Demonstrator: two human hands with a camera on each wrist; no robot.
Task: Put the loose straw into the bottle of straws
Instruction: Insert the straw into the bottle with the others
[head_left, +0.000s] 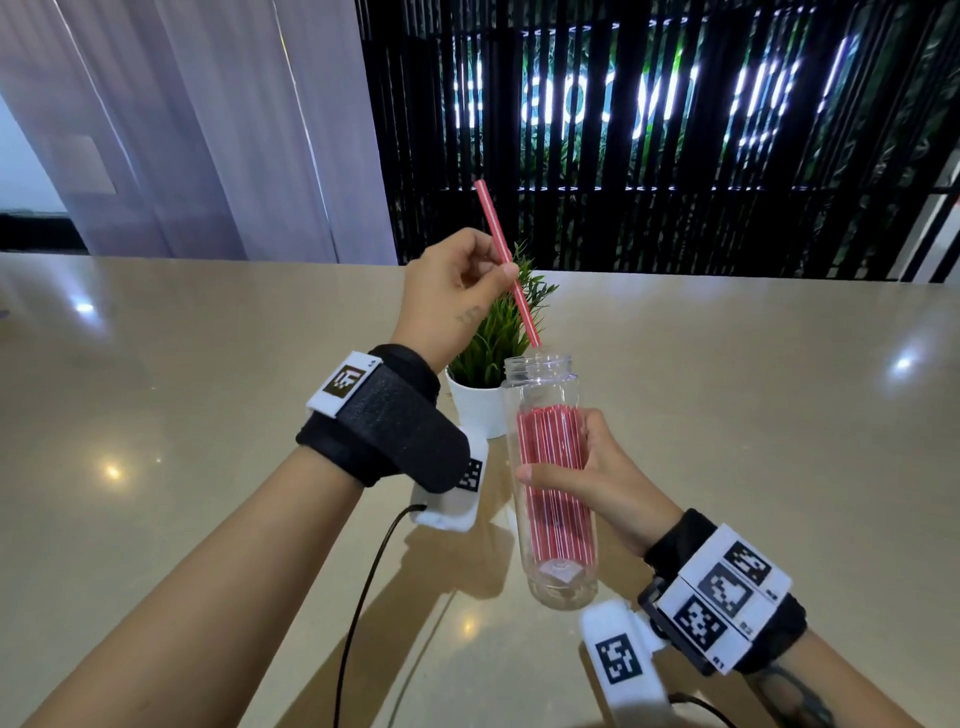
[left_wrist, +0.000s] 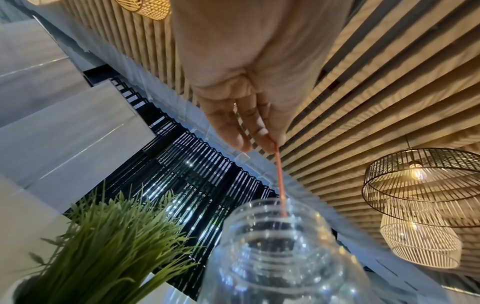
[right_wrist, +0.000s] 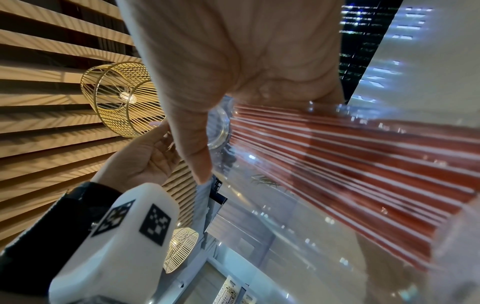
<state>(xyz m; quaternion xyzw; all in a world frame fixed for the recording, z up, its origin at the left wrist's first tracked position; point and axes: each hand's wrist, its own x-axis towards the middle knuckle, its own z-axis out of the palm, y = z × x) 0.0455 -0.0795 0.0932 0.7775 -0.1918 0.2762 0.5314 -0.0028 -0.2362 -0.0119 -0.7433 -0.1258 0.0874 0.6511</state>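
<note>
Red and white stripes at centre frame: the loose straw (head_left: 508, 262) is pinched between thumb and fingers of the left hand (head_left: 452, 291), tilted, its lower tip right at the open mouth of the clear bottle (head_left: 543, 379). The right hand (head_left: 597, 478) wraps its fingers around the bottle's middle, holding it above the beige table (head_left: 208, 415). Packed straws (head_left: 553, 483) fill the bottle's lower part. Just behind it stands a small potted plant (head_left: 488, 364) in a white pot.
</note>
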